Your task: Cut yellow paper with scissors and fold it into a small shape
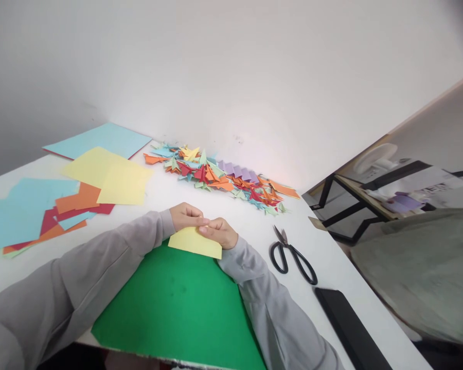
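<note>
A small sheet of yellow paper (195, 244) is pinched along its far edge by both hands, over the far end of a green board (177, 303). My left hand (185, 216) has its fingers closed on the paper's upper left part. Against it, my right hand (219, 233) grips the upper right part, with the thumb lying on the paper's face. The two thumbs nearly meet at the middle. Whether the paper is folded at the far edge is hidden by the fingers.
Behind the hands lies a long pile of folded paper shapes (212, 172) by the wall. Coloured paper sheets (125, 180) and scraps (79, 198) spread on the left. Black-handled scissors (293, 252) lie slightly open on the right, near a black flat case (349, 326).
</note>
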{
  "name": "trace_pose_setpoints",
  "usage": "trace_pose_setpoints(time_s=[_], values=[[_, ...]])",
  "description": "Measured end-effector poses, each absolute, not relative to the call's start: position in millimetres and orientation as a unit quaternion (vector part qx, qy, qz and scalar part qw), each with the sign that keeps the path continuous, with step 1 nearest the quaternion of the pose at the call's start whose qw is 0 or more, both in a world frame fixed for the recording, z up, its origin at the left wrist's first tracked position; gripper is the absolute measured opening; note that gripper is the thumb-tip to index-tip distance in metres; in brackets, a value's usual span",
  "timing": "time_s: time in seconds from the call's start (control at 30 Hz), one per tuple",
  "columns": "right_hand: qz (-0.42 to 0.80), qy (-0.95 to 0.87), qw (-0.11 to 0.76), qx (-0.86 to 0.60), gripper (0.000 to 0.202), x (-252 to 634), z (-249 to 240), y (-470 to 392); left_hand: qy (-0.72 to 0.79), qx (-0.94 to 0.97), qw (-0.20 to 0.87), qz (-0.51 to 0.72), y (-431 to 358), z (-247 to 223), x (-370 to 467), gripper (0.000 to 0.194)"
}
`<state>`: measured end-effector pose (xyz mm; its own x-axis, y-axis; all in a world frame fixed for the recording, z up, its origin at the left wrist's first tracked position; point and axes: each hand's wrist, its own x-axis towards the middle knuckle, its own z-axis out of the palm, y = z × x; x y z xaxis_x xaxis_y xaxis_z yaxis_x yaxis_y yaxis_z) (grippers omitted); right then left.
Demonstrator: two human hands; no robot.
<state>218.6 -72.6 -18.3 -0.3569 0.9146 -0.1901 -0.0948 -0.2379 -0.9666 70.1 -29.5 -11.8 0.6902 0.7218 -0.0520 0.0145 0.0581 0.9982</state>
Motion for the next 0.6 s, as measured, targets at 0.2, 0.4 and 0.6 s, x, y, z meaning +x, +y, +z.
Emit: trace_pose_setpoints(time_s=[0.2,0.4,0.6], values=[[0.661,-0.471,0.397,-0.428,0.046,216,-20,-69,0.336,0.632,0.629,0.305,-25,-13,68,0.038],[0.668,-0.473,0.417,-0.396,0.048,218,-24,-68,0.365,0.619,0.608,0.337,-21,-9,63,0.039],[0.664,-0.468,0.442,-0.381,0.044,218,-28,-65,0.392,0.604,0.597,0.353,-20,-11,64,0.037]])
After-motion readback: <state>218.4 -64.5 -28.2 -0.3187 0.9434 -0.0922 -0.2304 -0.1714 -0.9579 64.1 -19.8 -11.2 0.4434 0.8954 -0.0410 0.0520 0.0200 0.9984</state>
